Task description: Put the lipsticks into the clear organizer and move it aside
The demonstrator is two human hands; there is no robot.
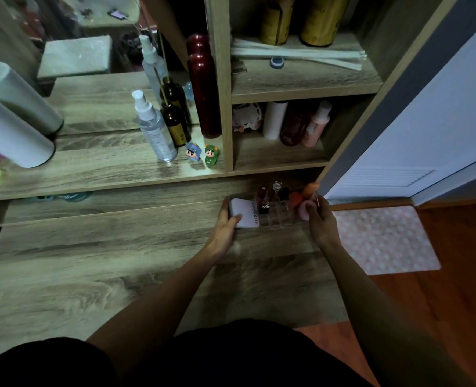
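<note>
Your left hand was curled round the left end of the clear plastic compartmented organizer, its thumb lying over a white square compact that sat in that end. Your right hand clasped the right end, fingers closed against the wall beside the pink and orange makeup sponges. Between your hands the dark-capped lipsticks stood upright in the back cells; the front cells looked empty.

The organizer rested on the grey wood-grain desk top, close to its far right corner. I judged it light but stiff and slick, with walls that could crack if squeezed, and with tall loose lipsticks that would topple on any tilt. Holding both ends low and keeping it level suited it best.

Beyond your hands rose the wooden shelf unit, with two small cartoon figurines and a clear spray bottle just past your left hand. To your right the desk ended above a pink dotted floor mat.
</note>
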